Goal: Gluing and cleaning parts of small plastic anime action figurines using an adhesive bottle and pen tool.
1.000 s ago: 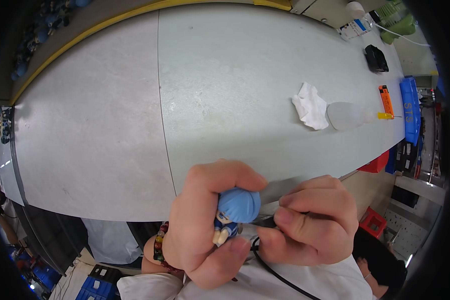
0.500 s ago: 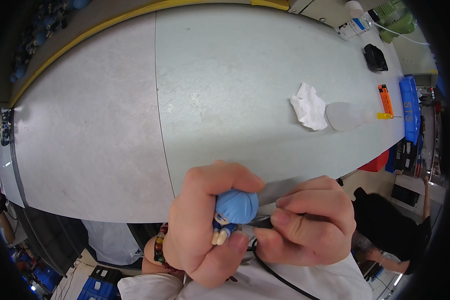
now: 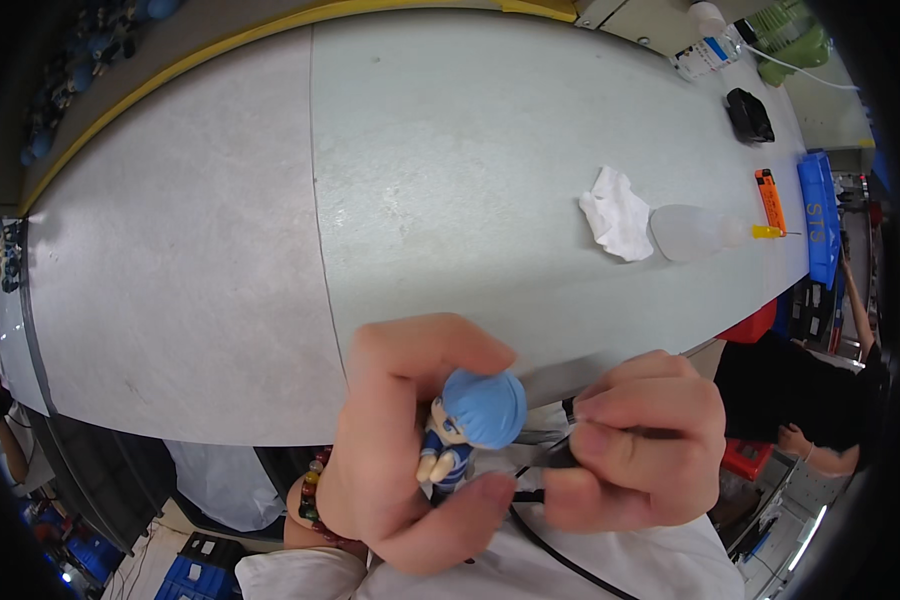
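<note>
A small figurine [image 3: 485, 408] with light blue hair and a dark blue outfit with pale stripes sits in the curled fingers of my left hand [image 3: 395, 440], in front of my body. Its head leans to the right and its pale little hands or feet point down. Just to the right, my right hand [image 3: 650, 445] is closed in a pinch; a dark bit shows at its fingertips, too hidden to name. A gap separates it from the figurine. Beneath both hands a black cord [image 3: 555, 552] runs over my white clothing.
On the table [image 3: 190, 240] lie a crumpled white tissue [image 3: 616, 214], a translucent bottle with a yellow needle tip [image 3: 685, 234], an orange box [image 3: 770, 203] and a black object [image 3: 750, 116]. A blue bin [image 3: 820, 220] borders the right edge. A person in black [image 3: 795, 395] is beyond.
The figurine has shifted slightly up and right and turned, showing more of its striped outfit. My left thumb has moved off it. My right hand has drawn a little right. The person in black has moved.
</note>
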A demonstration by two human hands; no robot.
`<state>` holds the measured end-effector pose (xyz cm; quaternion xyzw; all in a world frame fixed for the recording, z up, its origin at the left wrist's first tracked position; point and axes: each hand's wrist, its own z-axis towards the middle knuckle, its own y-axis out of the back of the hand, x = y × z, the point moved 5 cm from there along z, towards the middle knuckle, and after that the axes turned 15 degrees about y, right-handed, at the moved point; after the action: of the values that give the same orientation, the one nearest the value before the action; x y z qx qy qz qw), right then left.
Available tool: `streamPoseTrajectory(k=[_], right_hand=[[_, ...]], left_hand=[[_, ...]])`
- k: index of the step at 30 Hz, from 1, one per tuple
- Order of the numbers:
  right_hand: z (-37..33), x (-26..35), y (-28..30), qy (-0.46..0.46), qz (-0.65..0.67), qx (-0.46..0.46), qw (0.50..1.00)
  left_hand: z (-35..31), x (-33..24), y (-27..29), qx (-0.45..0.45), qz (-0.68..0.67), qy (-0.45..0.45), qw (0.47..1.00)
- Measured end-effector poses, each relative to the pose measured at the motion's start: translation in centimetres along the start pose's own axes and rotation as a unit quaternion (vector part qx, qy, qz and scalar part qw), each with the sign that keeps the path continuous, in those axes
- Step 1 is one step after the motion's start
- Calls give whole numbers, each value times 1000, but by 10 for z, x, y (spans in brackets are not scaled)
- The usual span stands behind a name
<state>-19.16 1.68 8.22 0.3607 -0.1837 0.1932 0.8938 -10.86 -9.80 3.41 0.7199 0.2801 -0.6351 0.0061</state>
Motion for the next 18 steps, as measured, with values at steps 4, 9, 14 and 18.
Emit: streamPoseTrajectory(k=[4,9,14,18], right_hand=[[1,0,22,-34,31,-122,991],[-19,-19,51,-54,96,-262,959],[-31,-19,68,-55,161,-414,894],[-45,-27,77,-45,196,-464,862]], left_hand=[[4,-4,-8,72,-78,32,994],[13,-10,-5,-24,111,-52,992],[-2,-8,0,-16,46,-6,999],[0,0,15,-3,-14,-41,999]])
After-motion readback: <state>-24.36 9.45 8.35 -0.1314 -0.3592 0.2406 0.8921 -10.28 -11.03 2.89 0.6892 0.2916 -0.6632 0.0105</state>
